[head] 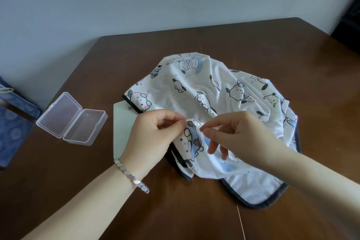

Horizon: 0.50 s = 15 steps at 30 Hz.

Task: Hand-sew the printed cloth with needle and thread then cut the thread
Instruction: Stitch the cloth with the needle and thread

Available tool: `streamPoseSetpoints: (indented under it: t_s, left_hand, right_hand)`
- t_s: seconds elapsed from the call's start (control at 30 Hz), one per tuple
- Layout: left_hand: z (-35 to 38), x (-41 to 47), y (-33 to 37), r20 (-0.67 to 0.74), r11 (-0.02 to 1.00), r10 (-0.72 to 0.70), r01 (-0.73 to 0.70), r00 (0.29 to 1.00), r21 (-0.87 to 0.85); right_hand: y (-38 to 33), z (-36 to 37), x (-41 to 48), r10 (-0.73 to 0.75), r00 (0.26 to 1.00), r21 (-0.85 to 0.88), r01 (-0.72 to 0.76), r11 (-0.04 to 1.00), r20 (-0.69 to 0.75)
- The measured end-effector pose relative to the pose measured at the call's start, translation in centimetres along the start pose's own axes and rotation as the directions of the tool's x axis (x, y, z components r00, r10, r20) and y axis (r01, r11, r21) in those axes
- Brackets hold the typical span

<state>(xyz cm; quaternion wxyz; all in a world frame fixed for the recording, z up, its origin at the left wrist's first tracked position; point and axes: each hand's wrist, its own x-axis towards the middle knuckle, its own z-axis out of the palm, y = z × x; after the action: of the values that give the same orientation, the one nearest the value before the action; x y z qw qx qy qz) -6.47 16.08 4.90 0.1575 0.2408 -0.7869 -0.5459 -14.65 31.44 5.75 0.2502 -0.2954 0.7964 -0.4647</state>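
The printed cloth (204,87), white with cartoon dogs and a dark border, is spread in loose folds on the brown table (175,210). At the near side of the cloth, a small fold is lifted up between the two hands.

This fold is pinched by the left hand (153,136) from the left side, with the thumb and forefinger closed on the fabric and the other fingers curled. A bracelet (130,175) of silver beads is worn on the left wrist.

The right hand (239,134) is held over the near part of the cloth, just right of the lifted fold. Its thumb and forefinger tips are pressed together at the fold, while the other fingers are hanging apart and relaxed. What is held between the two tips is too small to be seen, so it cannot be told if a needle is there.

A pale flat card (124,128) is partly covered by the left edge of the cloth. Further left of the cloth, well apart from it, a clear plastic box (72,119) is lying with its lid open. At the far left, beyond the table edge, a blue patterned bag (11,122) is seen.
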Motion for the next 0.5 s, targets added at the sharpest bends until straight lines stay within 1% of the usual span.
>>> streamPoseSetpoints:
  t_s: [0.27,0.5]
  left_hand:
    - [0.03,-0.43,0.48,-0.009,0.993,0.103,-0.102,0.995,0.062]
    - [0.2,-0.48,0.74,0.006,0.984,0.148,-0.148,0.989,0.095]
  right_hand:
    - [-0.26,0.13,0.05,0.019,1.0,-0.023,-0.019,1.0,0.024]
    - [-0.32,0.21,0.07,0.039,0.998,-0.036,-0.037,0.999,0.045]
